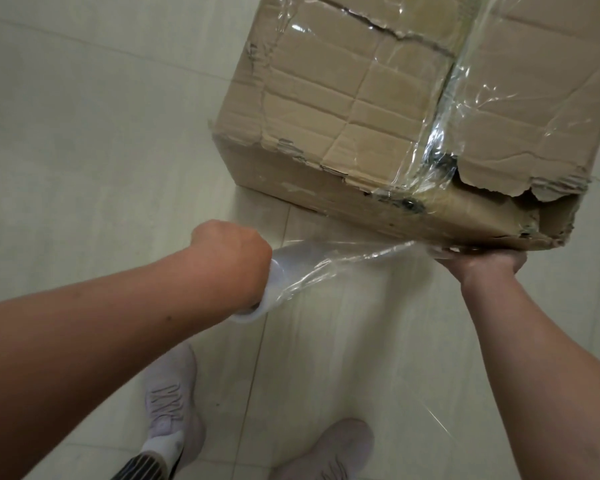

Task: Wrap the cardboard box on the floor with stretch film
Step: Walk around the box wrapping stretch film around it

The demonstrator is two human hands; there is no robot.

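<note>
A worn brown cardboard box (pixel 343 109) with torn flaps sits on the tiled floor, its top crossed by shiny clear film. My left hand (pixel 231 259) grips a white roll of stretch film (pixel 274 289) in front of the box. A clear sheet of film (pixel 347 258) runs from the roll rightward to the box's lower near edge. My right hand (pixel 482 263) is at that bottom edge, near the torn right corner, with its fingers hidden under the box.
Pale floor tiles (pixel 84 150) spread to the left of the box. My two feet in light shoes (pixel 174 403) (pixel 329 452) stand just behind my hands, near the bottom of the view.
</note>
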